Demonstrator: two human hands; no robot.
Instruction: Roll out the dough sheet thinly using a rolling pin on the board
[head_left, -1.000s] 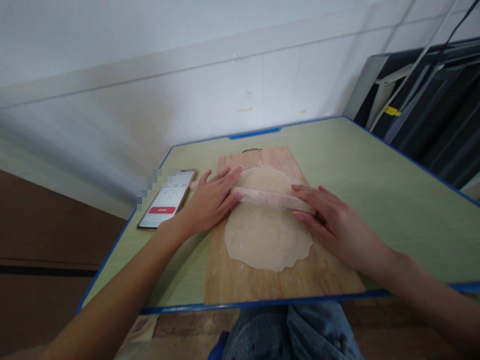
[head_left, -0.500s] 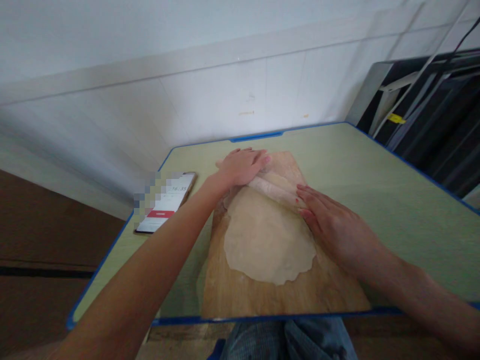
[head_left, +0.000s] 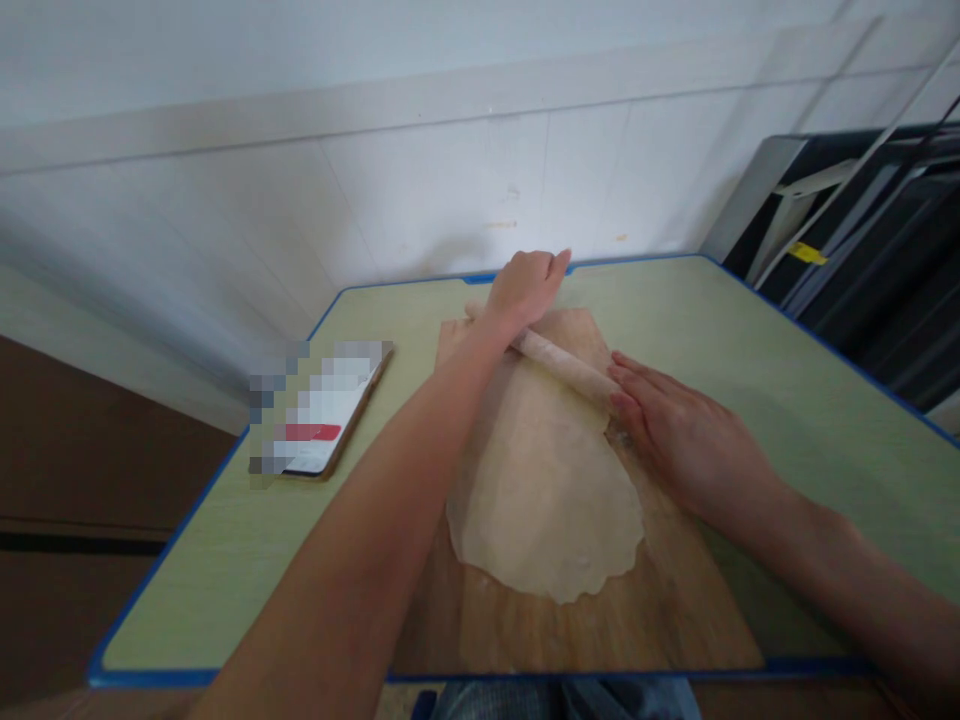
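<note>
A: Head view: rolling pin (head_left: 564,366) lies diagonal across the far end of the dough sheet (head_left: 544,490), on the wooden board (head_left: 660,610).
B: Hands?
A: Left hand (head_left: 527,284) flat, fingers extended, palm pressing the pin's far end. Right hand (head_left: 679,430) also flat and open, fingertips on the pin's near end. Neither grips it.
B: Anything else?
A: Phone (head_left: 326,410) left of the board, on the green table (head_left: 787,370).

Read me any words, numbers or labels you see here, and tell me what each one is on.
No text can be read.
Phone screen: mostly pixelated; a red bar shows, but any lettering on it is too small to read.
Yellow tag on the dark frames at the right: too small and blurred to read.
Wooden board, dough sheet and rolling pin: no markings.
</note>
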